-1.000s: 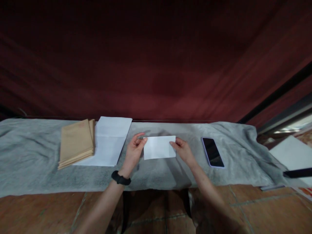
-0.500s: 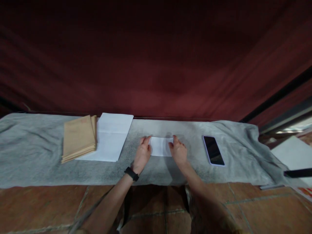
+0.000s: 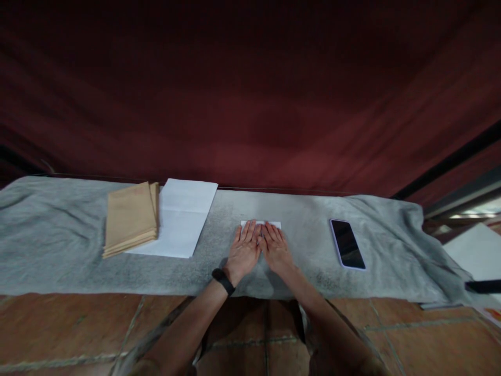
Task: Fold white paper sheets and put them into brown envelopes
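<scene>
A small piece of folded white paper lies on the grey cloth, mostly covered by my hands. My left hand rests flat on its left part, fingers stretched forward. Beside it, my right hand presses flat on the right part, the two hands meeting near the middle. Only the paper's far edge and corners show past the fingertips. A black band circles my left wrist.
Left of my hands, brown paper envelopes lie stacked partly over larger white sheets. A phone with a purple case lies to the right. The grey cloth covers a long surface before a dark red curtain. Tiled floor is below.
Both hands have moved inward from the paper's side edges and now lie flat on top of it, side by side. The view has shifted slightly.
</scene>
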`<move>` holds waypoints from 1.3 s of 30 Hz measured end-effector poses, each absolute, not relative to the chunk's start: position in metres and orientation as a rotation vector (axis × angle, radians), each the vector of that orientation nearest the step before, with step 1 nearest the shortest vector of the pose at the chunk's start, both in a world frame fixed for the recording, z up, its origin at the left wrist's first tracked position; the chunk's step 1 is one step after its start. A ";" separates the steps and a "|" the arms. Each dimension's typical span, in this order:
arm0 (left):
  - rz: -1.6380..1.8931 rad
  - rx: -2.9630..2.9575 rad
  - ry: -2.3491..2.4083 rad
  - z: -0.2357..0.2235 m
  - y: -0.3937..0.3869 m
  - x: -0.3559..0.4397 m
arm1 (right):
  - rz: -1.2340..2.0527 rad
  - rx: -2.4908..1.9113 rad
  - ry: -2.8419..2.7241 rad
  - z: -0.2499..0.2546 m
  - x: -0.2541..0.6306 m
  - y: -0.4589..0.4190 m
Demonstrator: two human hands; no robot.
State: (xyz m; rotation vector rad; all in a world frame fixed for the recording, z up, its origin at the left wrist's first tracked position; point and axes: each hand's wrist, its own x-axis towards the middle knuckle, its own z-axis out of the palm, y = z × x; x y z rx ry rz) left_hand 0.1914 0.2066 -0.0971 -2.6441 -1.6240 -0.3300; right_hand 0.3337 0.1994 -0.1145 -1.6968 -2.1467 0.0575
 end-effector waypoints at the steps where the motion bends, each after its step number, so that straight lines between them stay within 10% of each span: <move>1: -0.317 -2.644 -1.631 -0.100 0.206 0.191 | 0.041 -1.724 -2.164 -0.117 0.334 0.197; 39: -0.374 -2.841 -1.425 -0.098 0.158 0.177 | -0.097 -1.754 -2.226 -0.123 0.372 0.186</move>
